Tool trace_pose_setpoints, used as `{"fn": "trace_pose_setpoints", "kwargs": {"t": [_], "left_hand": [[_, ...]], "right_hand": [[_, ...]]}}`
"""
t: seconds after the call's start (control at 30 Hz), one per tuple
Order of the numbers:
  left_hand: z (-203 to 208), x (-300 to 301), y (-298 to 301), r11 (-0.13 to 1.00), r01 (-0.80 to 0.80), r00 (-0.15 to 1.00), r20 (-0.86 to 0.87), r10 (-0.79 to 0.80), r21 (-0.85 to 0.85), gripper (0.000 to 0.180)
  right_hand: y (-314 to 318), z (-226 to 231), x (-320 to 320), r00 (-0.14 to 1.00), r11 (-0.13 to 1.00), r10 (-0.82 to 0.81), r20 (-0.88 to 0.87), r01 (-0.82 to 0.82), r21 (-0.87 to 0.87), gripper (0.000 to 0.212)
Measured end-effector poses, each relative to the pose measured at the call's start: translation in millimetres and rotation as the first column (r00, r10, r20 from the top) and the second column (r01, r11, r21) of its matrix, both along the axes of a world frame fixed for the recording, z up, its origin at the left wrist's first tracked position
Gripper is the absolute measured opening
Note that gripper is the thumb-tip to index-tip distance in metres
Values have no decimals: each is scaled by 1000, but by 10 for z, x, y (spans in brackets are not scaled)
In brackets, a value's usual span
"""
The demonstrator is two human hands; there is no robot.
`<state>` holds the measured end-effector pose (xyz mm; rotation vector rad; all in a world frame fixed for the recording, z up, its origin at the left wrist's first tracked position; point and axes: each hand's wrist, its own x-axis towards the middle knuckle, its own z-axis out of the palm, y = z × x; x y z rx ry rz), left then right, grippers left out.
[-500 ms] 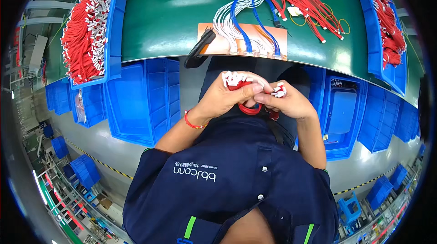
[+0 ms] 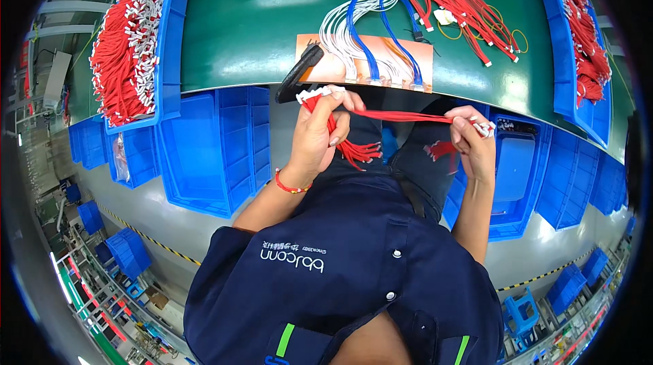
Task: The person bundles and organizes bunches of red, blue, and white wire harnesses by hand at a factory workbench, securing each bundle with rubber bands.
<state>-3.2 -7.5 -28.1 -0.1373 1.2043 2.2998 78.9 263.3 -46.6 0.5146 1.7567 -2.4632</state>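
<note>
My left hand (image 2: pixel 320 127) is closed around a bundle of red cables (image 2: pixel 359 152) whose white connectors stick out past the fingers, while the other ends hang below. My right hand (image 2: pixel 475 142) pinches white connector ends near its fingertips. Between the two hands, a few red cables (image 2: pixel 405 116) stretch nearly straight. More red cable ends (image 2: pixel 441 150) dangle beside the right hand. Both hands are held over my lap, just in front of the table edge. Beyond them, white and blue cables (image 2: pixel 374 25) run down to an orange-and-white board (image 2: pixel 425 59).
A blue bin (image 2: pixel 171 59) heaped with red cables stands on the left of the green table (image 2: pixel 252 31), and another blue bin (image 2: pixel 563 79) on the right. Loose red cables (image 2: pixel 469 14) lie on the tabletop. A black strap-like thing (image 2: pixel 299 74) overhangs the edge. Blue crates (image 2: pixel 194 154) sit below.
My hands have moved apart, left hand leftward and right hand rightward. Red cables that were bunched between them now stretch across the gap, and loose ends hang down.
</note>
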Motion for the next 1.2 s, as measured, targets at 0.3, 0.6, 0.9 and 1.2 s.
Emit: {"fn": "trace_pose_setpoints", "kwargs": {"t": [0.3, 0.6, 0.9, 1.2], "left_hand": [[-25, -28, 76, 990, -28, 1000, -6, 27, -136, 22], [-34, -17, 117, 965, -119, 992, -76, 104, -233, 22], [2, -70, 92, 994, -43, 998, 49, 48, -98, 24], [-54, -50, 84, 989, -33, 998, -64, 25, -142, 26]], "right_hand": [[-168, -22, -95, 989, 924, 3, -151, -60, -377, 22], [-785, 68, -210, 878, 810, 439, -192, -294, 508, 34], [-720, -25, -205, 870, 803, 487, -79, -411, 432, 9], [-148, 0, 19, 987, 932, -37, -157, -23, -363, 23]]}}
